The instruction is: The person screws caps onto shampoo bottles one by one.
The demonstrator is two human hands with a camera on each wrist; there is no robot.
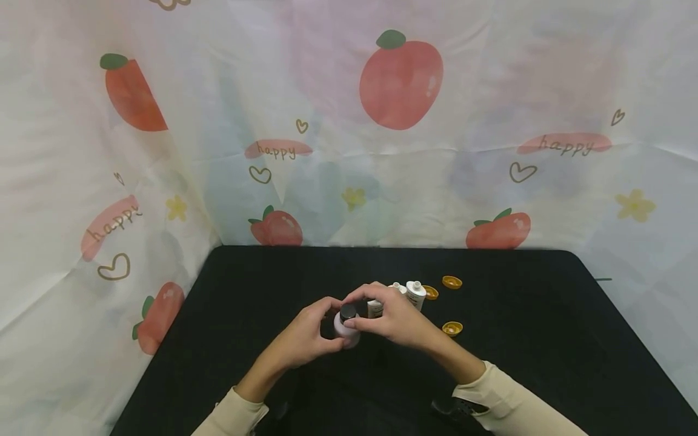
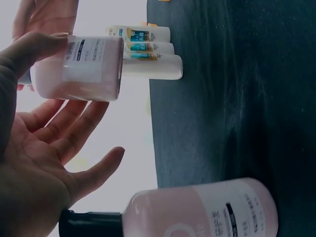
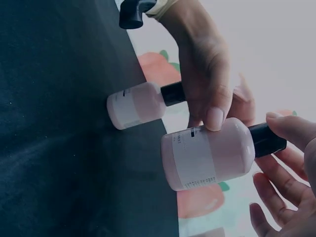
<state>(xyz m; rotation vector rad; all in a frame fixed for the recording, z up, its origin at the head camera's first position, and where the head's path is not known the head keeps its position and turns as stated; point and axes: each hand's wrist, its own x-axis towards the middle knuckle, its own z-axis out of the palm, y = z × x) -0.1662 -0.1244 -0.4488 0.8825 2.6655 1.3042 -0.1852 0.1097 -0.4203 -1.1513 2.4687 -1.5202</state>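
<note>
A pale pink bottle [image 1: 342,332] with a black cap [image 1: 347,312] is held up over the black table between both hands. My left hand [image 1: 305,339] grips its body, thumb on the near side in the left wrist view. With thumb and fingers, my right hand [image 1: 400,318] pinches the cap. The right wrist view shows the bottle [image 3: 202,155] with its white label and the cap still on the neck. Standing on the table beside it is a second pink bottle [image 3: 136,106], also black-capped; the head view does not clearly show it.
Three white bottles [image 1: 416,293] stand together beyond my right hand, partly hidden by it; open necks show on the visible tops. Three small gold boat-shaped pieces [image 1: 452,329] lie to their right. A printed cloth [image 1: 338,91] hangs behind the table [image 1: 518,375] and along its left side.
</note>
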